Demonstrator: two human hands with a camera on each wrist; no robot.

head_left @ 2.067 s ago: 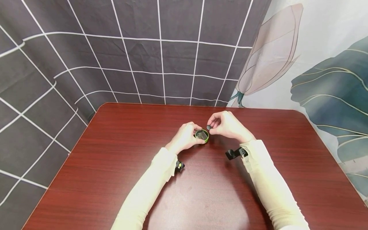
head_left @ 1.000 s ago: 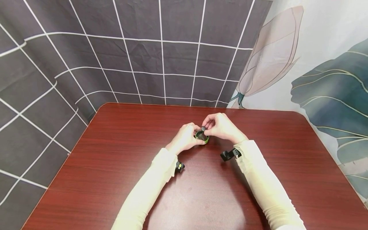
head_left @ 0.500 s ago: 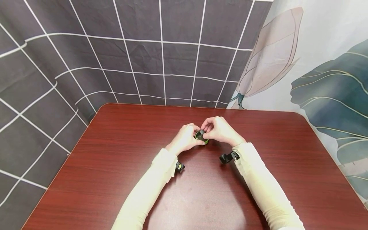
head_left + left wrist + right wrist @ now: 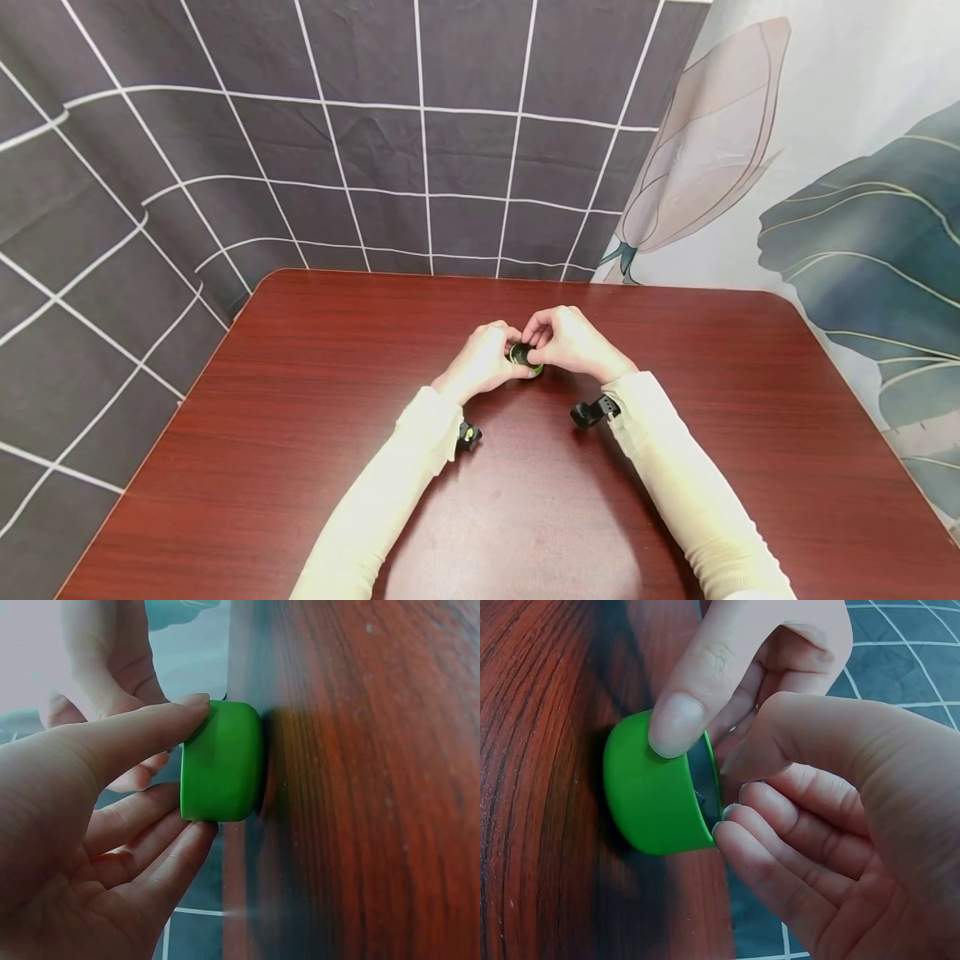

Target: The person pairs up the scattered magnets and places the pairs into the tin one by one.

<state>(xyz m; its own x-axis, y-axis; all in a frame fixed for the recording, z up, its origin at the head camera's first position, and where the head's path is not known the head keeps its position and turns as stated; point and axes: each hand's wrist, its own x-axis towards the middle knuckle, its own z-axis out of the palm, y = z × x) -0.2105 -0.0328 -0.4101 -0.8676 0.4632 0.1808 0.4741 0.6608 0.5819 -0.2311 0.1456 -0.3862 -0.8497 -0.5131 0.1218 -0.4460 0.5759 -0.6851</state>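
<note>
A small round green cup (image 4: 225, 761) with a dark inside stands on the table, its mouth up. My left hand (image 4: 483, 360) grips it from the side, thumb on one wall and fingertips against the other. My right hand (image 4: 572, 340) is at the cup's mouth, thumb and fingers bent together in a pinch. In the right wrist view, the right fingertips (image 4: 724, 829) are right at the cup's rim (image 4: 709, 787). The small dark disc pinched there earlier is largely hidden by the fingers and the cup.
The reddish-brown wooden table (image 4: 360, 333) extends around both arms. Behind it hangs a dark grey cloth (image 4: 375, 150) with a white grid, and a leaf-patterned curtain (image 4: 825, 183) at the right. Each wrist wears a black camera strap (image 4: 596, 412).
My right hand has moved left and down to the cup, bringing the small dark disc from beside it into its mouth. The left hand has stayed on the cup.
</note>
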